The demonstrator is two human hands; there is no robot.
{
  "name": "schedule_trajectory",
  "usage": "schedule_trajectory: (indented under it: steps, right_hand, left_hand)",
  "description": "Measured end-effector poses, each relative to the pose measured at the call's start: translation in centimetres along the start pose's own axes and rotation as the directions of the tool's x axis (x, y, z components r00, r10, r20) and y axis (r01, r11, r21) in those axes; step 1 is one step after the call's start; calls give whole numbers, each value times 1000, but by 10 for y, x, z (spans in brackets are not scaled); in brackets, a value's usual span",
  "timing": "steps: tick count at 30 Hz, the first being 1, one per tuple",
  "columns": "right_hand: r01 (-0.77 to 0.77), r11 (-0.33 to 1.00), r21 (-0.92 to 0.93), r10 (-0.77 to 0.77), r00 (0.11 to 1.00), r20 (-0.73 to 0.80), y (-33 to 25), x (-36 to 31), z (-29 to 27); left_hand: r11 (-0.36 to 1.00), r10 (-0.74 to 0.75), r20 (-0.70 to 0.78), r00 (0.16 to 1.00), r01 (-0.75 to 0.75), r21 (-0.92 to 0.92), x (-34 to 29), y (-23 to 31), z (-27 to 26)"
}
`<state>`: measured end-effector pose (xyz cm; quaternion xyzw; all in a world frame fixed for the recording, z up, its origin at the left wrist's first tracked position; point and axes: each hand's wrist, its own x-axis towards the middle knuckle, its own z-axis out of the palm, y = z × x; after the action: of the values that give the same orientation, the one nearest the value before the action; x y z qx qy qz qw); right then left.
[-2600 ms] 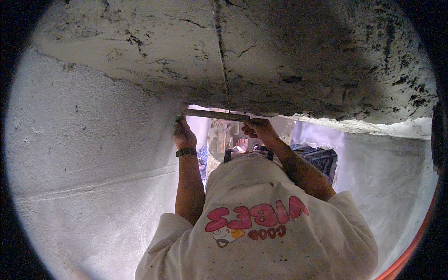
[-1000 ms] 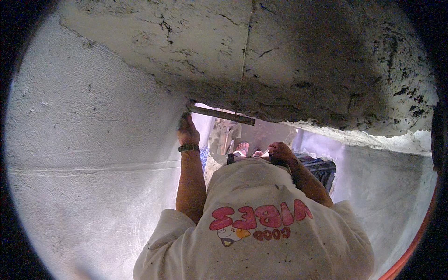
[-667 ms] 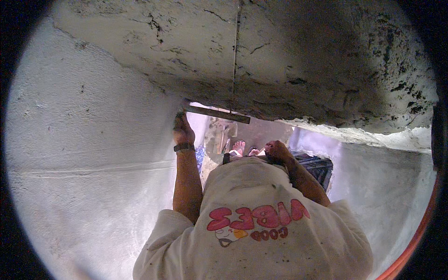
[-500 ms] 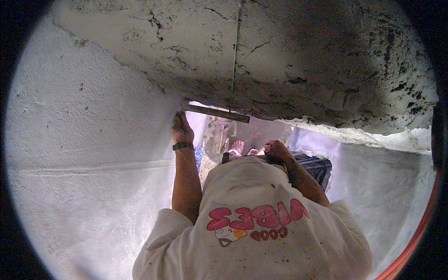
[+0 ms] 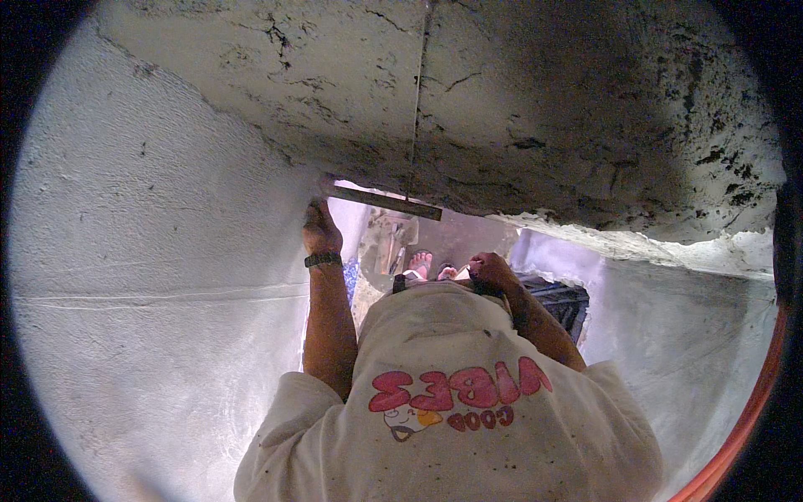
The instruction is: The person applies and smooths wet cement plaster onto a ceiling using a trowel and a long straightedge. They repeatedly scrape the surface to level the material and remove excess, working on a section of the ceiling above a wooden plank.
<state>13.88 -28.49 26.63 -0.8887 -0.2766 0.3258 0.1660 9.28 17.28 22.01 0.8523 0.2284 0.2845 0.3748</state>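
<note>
On the left, the pale wall [image 5: 159,243] runs close beside the left hand [image 5: 321,230], leaving it little room. This hand meets the left end of the flat bar [image 5: 385,202], under the rough slab edge [image 5: 468,188]; whether its dark fingers grip, I cannot tell. The bar's right end is free, with open room below. Farther right, the right hand [image 5: 493,272] has fingers bent near the waist; their content I cannot tell. In the earliest frame, it was at the bar's right end.
</note>
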Motion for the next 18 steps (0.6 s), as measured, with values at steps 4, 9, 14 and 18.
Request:
schedule_trajectory:
  steps: [4,9,14,18]
  right_hand:
    - [41,999,12,-41,999,-17,8,-2,8]
    - [121,992,33,-117,987,-113,-23,-3,-14]
    - [240,948,210,-157,924,-348,-89,9,-59]
    - [274,953,128,-187,867,-463,-157,15,-102]
  left_hand:
    - [998,10,11,1000,-10,62,-2,18,-5]
    - [990,-84,44,995,89,-114,0,35,-13]
    - [913,-288,207,935,333,-235,16,61,-36]
    - [985,-90,68,994,79,152,3,46,-20]
